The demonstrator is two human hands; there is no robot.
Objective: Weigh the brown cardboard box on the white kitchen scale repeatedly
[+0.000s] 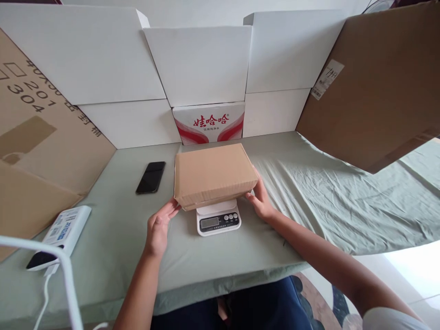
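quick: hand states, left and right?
Left hand: open, fingertips touching the near left corner of the brown box, which sits on the scale.
Right hand: open, fingers flat against the box's right end; no closed grasp.

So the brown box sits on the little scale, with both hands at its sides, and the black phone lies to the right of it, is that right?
Not quite. The head view shows the black phone lying left of the brown box, not right. The rest holds: the box sits on the scale, with the left hand and right hand at its sides.

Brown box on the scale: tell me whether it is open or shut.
Shut. The brown box shows a flat, unbroken top with no flap raised, and it rests on the scale.
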